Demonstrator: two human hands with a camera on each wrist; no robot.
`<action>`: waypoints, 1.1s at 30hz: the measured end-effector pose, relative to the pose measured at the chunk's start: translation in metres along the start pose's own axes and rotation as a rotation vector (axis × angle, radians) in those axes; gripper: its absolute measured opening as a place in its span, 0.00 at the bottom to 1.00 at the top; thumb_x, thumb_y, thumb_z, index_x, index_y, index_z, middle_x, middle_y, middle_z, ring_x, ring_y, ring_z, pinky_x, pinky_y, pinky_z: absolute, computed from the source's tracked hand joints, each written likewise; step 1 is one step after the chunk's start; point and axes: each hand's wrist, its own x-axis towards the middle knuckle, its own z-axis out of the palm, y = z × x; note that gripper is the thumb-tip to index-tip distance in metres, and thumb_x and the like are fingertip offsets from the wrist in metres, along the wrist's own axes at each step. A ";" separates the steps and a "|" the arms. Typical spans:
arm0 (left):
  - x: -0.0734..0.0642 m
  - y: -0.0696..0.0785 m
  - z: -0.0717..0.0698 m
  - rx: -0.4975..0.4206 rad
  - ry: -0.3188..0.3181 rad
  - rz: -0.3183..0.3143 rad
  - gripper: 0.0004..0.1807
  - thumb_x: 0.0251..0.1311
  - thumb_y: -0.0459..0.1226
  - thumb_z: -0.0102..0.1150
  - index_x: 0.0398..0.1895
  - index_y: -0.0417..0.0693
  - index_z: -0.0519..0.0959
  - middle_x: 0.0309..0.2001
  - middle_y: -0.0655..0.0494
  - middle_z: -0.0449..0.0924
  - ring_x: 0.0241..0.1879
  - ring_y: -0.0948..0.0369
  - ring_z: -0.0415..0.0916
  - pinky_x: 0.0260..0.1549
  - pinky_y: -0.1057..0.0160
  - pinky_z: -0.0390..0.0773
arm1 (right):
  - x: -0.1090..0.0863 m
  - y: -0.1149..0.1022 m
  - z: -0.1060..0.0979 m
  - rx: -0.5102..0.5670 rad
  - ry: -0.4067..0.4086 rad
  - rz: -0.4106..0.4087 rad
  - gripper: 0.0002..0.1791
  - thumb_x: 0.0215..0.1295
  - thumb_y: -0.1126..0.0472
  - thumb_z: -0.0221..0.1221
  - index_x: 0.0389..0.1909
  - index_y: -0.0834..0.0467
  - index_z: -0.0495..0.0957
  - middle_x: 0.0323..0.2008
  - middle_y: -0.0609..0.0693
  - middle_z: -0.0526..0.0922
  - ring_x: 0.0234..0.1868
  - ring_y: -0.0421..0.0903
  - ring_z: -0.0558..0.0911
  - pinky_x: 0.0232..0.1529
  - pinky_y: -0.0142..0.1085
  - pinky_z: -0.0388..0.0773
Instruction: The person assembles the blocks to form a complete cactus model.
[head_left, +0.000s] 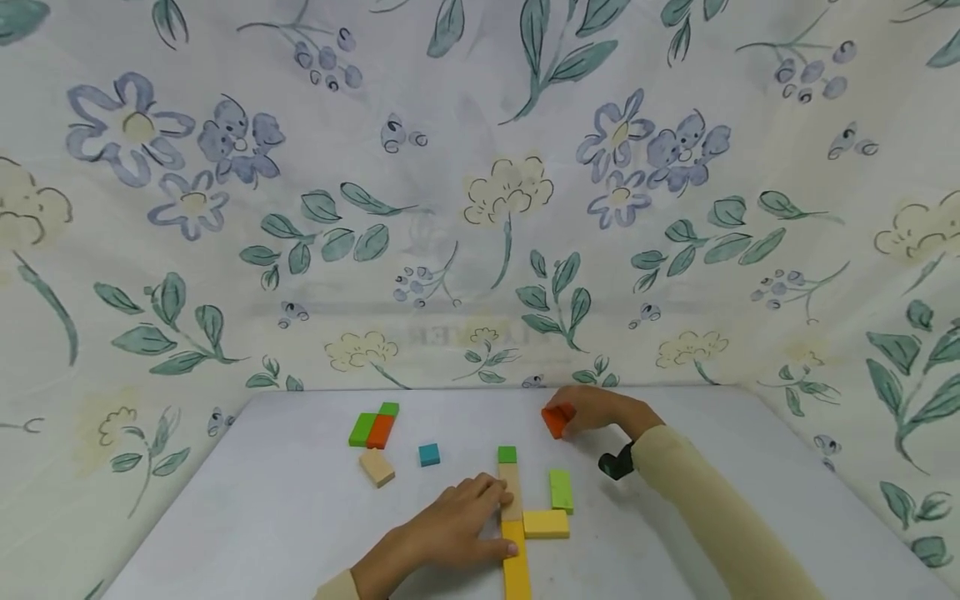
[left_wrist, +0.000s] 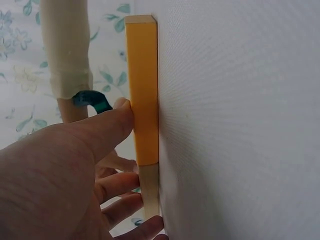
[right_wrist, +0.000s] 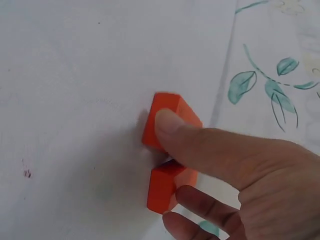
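Note:
In the head view my left hand (head_left: 461, 525) rests on a straight row of blocks. Its thumb touches the yellow block (head_left: 516, 579), and its fingertips lie at the beige block (head_left: 512, 477). A small green block (head_left: 507, 454) caps the far end of that row. Another yellow block (head_left: 547, 524) juts out to the right, with a light green block (head_left: 560, 489) just beyond it. Farther back, my right hand (head_left: 596, 408) holds orange. Its wrist view shows two orange pieces, the upper one (right_wrist: 157, 132) under the thumb and the lower one (right_wrist: 161, 190) by the fingers.
At the back left, a green block (head_left: 363, 428), an orange block (head_left: 380, 432) and a small green block (head_left: 388, 408) sit together. Near them lie a beige block (head_left: 377, 467) and a blue cube (head_left: 429, 454). A flowered cloth (head_left: 360, 275) hangs behind the white table (head_left: 247, 517).

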 end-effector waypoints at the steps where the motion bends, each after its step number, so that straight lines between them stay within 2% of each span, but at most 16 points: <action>1: 0.000 0.001 -0.001 0.000 0.000 0.000 0.37 0.60 0.66 0.58 0.67 0.60 0.69 0.70 0.57 0.65 0.63 0.59 0.67 0.64 0.48 0.72 | 0.001 0.000 0.000 -0.002 0.000 0.000 0.27 0.61 0.57 0.69 0.63 0.50 0.78 0.59 0.46 0.77 0.55 0.47 0.73 0.65 0.49 0.73; 7: 0.000 0.003 -0.001 0.001 0.001 0.011 0.36 0.60 0.65 0.57 0.67 0.60 0.69 0.69 0.57 0.65 0.64 0.59 0.67 0.63 0.47 0.72 | 0.003 -0.001 0.004 0.017 0.024 0.011 0.28 0.57 0.53 0.72 0.59 0.53 0.81 0.48 0.45 0.77 0.47 0.45 0.73 0.54 0.42 0.78; 12: -0.001 0.003 0.000 -0.007 0.001 0.016 0.36 0.60 0.65 0.58 0.66 0.59 0.69 0.68 0.57 0.66 0.62 0.59 0.68 0.63 0.48 0.73 | -0.002 -0.005 0.005 0.058 0.052 -0.025 0.30 0.57 0.51 0.72 0.60 0.57 0.79 0.44 0.46 0.75 0.45 0.44 0.72 0.47 0.38 0.77; 22: 0.000 0.000 -0.003 -0.009 0.003 0.024 0.36 0.61 0.65 0.58 0.67 0.58 0.70 0.68 0.57 0.66 0.60 0.60 0.68 0.62 0.48 0.73 | -0.022 -0.009 -0.002 0.123 0.135 -0.096 0.31 0.58 0.52 0.71 0.61 0.60 0.78 0.47 0.48 0.75 0.47 0.46 0.73 0.48 0.37 0.77; 27: 0.000 0.001 -0.002 -0.007 0.005 0.029 0.36 0.60 0.65 0.58 0.66 0.58 0.70 0.67 0.56 0.66 0.60 0.60 0.68 0.61 0.48 0.73 | -0.031 -0.007 0.001 0.128 0.149 -0.118 0.32 0.58 0.51 0.70 0.62 0.60 0.78 0.46 0.46 0.75 0.46 0.44 0.73 0.47 0.34 0.79; 33: 0.000 0.000 -0.002 0.007 0.017 0.028 0.36 0.60 0.66 0.58 0.66 0.58 0.70 0.67 0.57 0.67 0.60 0.60 0.68 0.61 0.48 0.73 | -0.042 -0.007 -0.001 0.176 0.148 -0.126 0.33 0.58 0.52 0.70 0.64 0.61 0.76 0.47 0.48 0.76 0.47 0.48 0.75 0.47 0.36 0.80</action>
